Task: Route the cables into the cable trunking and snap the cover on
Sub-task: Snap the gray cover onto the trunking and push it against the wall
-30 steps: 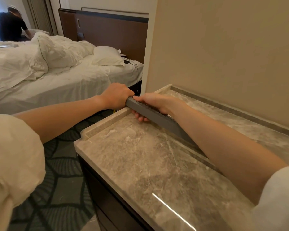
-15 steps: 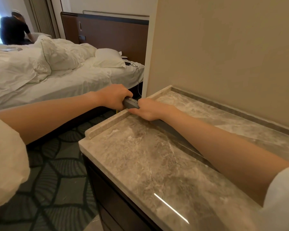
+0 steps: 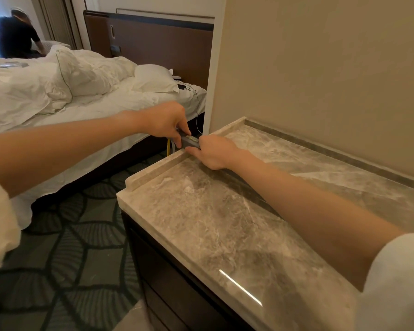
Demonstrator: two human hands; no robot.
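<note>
A grey cable trunking (image 3: pixel 191 142) lies along the marble counter (image 3: pixel 201 211), its end sticking out past the counter's left rim. My left hand (image 3: pixel 164 121) pinches that end from above. My right hand (image 3: pixel 215 151) grips the trunking just behind it, and my right forearm hides most of its length. A yellow cable and a grey cable (image 3: pixel 169 149) hang down from the trunking's end, below my left hand. Something yellow shows inside the open end. Whether a cover sits on the trunking cannot be told.
A beige wall panel (image 3: pixel 320 80) rises behind the counter, which has a raised rim. A white bed (image 3: pixel 81 96) stands to the left over dark patterned carpet (image 3: pixel 69 247). A person in black (image 3: pixel 14 34) sits at the far left. Dark cabinet fronts lie below the counter.
The trunking, lifted and tilted a second ago, has come down toward the counter. My right hand slid along it to its left end, close to my left hand. The hanging cables have come into sight.
</note>
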